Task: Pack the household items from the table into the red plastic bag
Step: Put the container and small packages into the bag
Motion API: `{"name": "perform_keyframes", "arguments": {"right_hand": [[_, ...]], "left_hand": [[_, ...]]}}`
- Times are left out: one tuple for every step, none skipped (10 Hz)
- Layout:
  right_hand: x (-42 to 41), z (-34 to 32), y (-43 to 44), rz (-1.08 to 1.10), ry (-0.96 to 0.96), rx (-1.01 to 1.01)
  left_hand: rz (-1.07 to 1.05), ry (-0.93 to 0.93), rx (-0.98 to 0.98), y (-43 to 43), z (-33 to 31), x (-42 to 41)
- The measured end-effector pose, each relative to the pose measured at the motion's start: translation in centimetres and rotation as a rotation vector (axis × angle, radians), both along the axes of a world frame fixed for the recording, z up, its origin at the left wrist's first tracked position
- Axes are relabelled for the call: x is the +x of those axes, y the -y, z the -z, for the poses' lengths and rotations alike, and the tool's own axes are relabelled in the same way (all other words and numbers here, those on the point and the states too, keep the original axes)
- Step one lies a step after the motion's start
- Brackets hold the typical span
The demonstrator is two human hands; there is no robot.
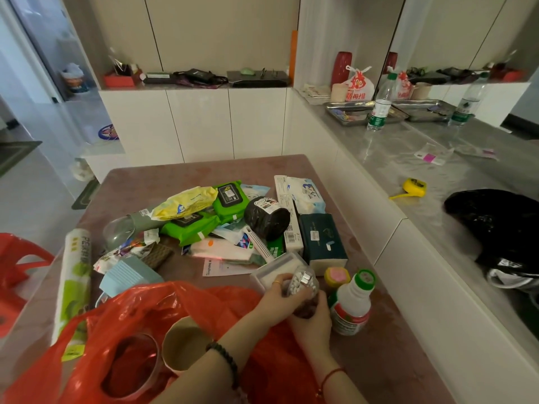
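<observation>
The red plastic bag [125, 325] lies open on the near part of the table, with a cardboard tube [183, 342] and a clear cup [131, 363] inside. Both hands hold a small clear jar of white tablets [303, 282] just past the bag's far edge. My left hand [280, 298] grips its left side and my right hand [313, 322] cups it from below. A heap of household items sits further back: green wipe packs [227, 199], a yellow pack [186, 202], a black roll [267, 217], a dark teal tissue box [320, 237].
A white bottle with a green cap [354, 301] and a yellow-lidded jar [337, 275] stand right of my hands. A roll of bags [75, 275] lies at the table's left. A red stool [14, 266] stands left; a grey counter [408, 158] with a black bag [501, 225] runs along the right.
</observation>
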State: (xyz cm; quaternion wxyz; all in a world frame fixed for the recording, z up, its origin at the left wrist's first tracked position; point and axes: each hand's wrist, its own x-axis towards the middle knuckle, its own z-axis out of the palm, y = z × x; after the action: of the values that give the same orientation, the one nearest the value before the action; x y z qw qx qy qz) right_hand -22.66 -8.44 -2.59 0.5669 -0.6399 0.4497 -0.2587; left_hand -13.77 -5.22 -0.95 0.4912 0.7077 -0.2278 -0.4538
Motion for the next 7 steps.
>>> {"name": "perform_keyframes", "arguments": {"right_hand": [[-0.5,-3.4,-0.5,-0.041,0.049,-0.127],[-0.6,-4.7,-0.6,-0.137,0.168,-0.140],[-0.9,-5.6,-1.2,-0.269,0.278,-0.129],[-2.0,-6.4,-2.7,-0.439,0.248,-0.083],[-2.7,-6.5,-4.7,-0.650,-0.249,-0.311],[-1.9,-4.2,-4.7,-0.767,-0.780,-0.706],[-1.1,-4.1,-3.2,-0.579,-0.661,-0.754]], "left_hand": [[-0.046,-0.137,-0.111,-0.7,-1.7,0.1],[-0.049,-0.240,-0.220,-2.2,-4.5,0.5],[-0.043,-0.364,-0.304,-4.8,-7.4,0.8],[-0.092,-0.492,-0.417,-8.9,-8.7,1.4],[-0.203,-0.599,-0.588,-13.9,-8.3,2.0],[-0.188,-0.534,-0.506,-16.6,-6.8,1.9],[-0.161,-0.147,-0.210,-18.8,-2.6,1.6]]}}
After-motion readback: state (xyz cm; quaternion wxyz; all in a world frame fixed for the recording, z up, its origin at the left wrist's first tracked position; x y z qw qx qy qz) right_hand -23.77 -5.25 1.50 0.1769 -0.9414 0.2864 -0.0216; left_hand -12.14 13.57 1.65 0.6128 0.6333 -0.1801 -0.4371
